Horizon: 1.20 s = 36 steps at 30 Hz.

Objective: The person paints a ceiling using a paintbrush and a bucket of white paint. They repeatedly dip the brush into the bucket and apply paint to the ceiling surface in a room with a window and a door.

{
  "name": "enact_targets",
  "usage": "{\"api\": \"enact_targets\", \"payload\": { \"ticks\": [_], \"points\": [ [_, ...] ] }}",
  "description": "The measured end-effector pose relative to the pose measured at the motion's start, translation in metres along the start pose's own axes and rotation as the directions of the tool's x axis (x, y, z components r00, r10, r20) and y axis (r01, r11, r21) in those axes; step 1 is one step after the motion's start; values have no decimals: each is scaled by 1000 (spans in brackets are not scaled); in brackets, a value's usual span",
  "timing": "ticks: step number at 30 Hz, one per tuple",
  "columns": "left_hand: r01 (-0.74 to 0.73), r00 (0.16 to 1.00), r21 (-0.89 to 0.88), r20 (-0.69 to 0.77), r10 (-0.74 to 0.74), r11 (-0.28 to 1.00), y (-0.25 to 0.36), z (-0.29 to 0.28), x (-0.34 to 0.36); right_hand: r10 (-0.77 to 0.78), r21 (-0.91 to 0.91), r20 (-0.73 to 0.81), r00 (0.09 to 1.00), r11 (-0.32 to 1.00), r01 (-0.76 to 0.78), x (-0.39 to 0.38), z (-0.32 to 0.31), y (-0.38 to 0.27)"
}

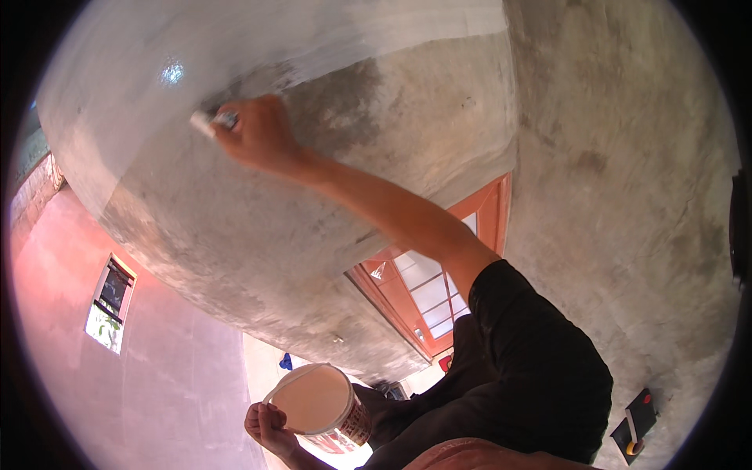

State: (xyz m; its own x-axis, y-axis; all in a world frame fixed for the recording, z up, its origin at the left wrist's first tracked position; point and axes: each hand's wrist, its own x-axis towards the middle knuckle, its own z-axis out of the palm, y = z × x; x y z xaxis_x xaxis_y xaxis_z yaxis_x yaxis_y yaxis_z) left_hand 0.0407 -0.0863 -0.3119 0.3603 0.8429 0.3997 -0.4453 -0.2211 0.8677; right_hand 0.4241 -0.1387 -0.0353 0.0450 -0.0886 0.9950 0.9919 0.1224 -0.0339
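Observation:
My right hand [262,135] is raised to the grey plastered wall [313,211], its fingers closed around a paintbrush [204,123]. The brush is small and blurred, with a pale edge showing; it is at the wall beside a dark, damp-looking patch [345,90]. Above that runs a lighter, glossy coated band [376,51]. Low in the view, my left hand [270,424] grips a white bucket [345,431] at its rim and handle. Pale, cream-coloured liquid [312,398] shows inside the tilted bucket.
Below my right arm is an orange-framed door [419,294] with glass panes. Another bare grey wall [619,172] meets the first at a corner. A pinkish wall [172,352] with a small window [113,294] stands at left. A dark flat object [638,419] is at lower right.

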Motion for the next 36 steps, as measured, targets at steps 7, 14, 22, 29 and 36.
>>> {"api": "enact_targets", "payload": {
  "ticks": [7,14,22,29,36],
  "points": [
    [22,1000,-25,2,-22,999,2,7,1,204,-154,-230,951,958,-243,21,-137,105],
    [48,997,-88,64,-42,995,-3,2,3,-122,-691,-360,925,701,-177,28,-226,109],
    [48,999,-60,17,-47,997,2,-10,-3,37,-615,-17,999,787,-39,-7,-43,43],
    [45,996,0,-71,-45,999,2,-16,-6,-75,11,-68,995,997,75,-10,61,-33],
    [48,997,52,-70,-45,997,2,-7,-3,114,-4,-234,966,993,-118,15,-4,51]
  ]
}}
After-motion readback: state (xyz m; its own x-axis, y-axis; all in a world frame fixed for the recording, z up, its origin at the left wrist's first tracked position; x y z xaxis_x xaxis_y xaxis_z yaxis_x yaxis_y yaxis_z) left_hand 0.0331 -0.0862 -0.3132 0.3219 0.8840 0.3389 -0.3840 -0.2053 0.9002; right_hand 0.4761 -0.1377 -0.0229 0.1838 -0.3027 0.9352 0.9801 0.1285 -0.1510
